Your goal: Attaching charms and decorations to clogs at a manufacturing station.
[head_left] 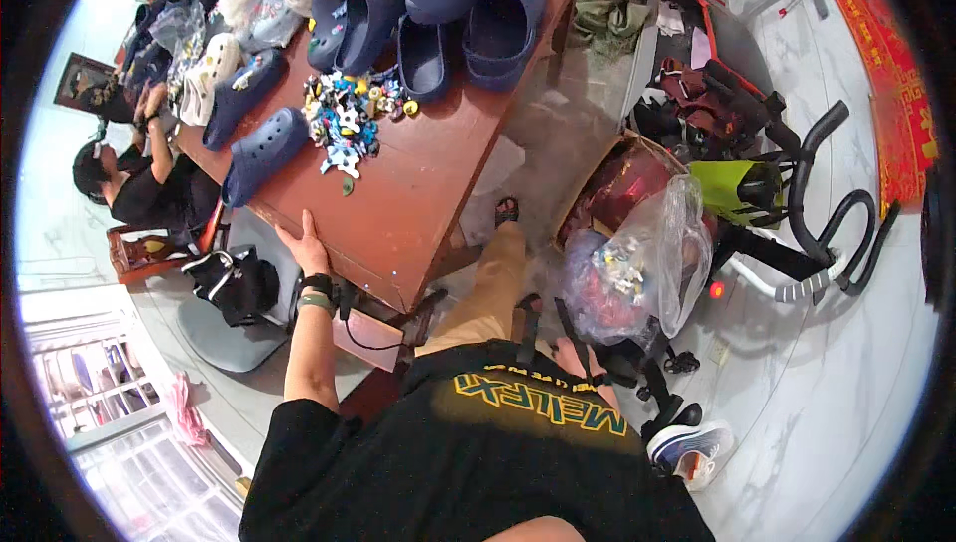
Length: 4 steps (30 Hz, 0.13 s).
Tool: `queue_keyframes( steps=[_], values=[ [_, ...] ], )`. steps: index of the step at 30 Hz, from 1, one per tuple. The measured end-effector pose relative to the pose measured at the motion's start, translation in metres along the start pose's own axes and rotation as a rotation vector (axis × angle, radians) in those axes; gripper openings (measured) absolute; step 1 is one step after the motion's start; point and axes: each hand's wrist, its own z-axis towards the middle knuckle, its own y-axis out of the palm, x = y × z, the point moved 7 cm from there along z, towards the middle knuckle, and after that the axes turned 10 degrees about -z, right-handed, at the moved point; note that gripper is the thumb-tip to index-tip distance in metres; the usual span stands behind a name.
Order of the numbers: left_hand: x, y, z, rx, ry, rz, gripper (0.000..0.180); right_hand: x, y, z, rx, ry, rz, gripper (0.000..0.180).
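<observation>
My left hand (307, 245) lies on the near left edge of a reddish-brown table (398, 208), its fingers apart and holding nothing. Dark bands circle that wrist. Beyond it on the tabletop are a navy clog (265, 155) and a pile of small colourful shoe charms (344, 119). Several more navy clogs (503, 32) stand along the far side, with white clogs (211, 79) farther left. Down beside my hip is my right hand (576, 359), next to dark straps; its fingers are too unclear to read.
An open box lined with clear plastic bags (637, 263) stands on the floor to the right, near exercise equipment (827, 213) with black handles. Another person (159, 178) sits at the table's left side. A grey chair (234, 328) is near my left arm. A sneaker (692, 442) lies lower right.
</observation>
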Motion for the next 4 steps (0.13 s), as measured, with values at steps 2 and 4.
queue_keyframes(
  steps=[2,4],
  values=[
    [0.006,-0.004,0.000,0.038,-0.037,-0.074,0.084,0.014,-0.002,0.008,0.075,0.091,0.117,0.037],
    [-0.002,-0.004,0.001,0.021,-0.038,-0.204,0.082,0.023,-0.020,0.022,0.128,0.134,0.149,0.039]
  ],
)
